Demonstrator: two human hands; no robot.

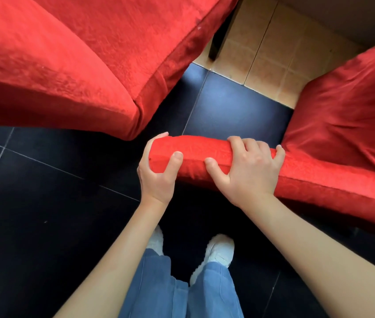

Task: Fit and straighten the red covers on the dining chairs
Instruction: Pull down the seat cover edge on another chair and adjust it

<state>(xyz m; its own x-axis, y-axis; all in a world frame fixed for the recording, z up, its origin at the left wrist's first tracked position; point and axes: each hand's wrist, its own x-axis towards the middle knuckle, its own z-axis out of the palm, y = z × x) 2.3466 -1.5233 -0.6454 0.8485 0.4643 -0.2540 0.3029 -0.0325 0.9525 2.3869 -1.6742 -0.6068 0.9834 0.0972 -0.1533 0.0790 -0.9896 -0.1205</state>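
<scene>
Two dining chairs in red velvet covers fill the view. The right chair's covered backrest top (pixel 202 154) runs from the middle toward the right, above its wrinkled red seat (pixel 342 115). My left hand (pixel 159 171) wraps around the backrest's left corner, thumb on the near face. My right hand (pixel 250 168) grips the top edge just to the right of it, fingers curled over the far side. The left chair's cover (pixel 67 53) looks smooth, with a seam along its seat edge.
A dark chair leg (pixel 218 37) stands on beige floor tiles (pixel 262 53) at the top. Dark blue tiles (pixel 44 203) cover the floor beneath me. My jeans (pixel 182 283) and white shoes (pixel 218 251) are below the hands.
</scene>
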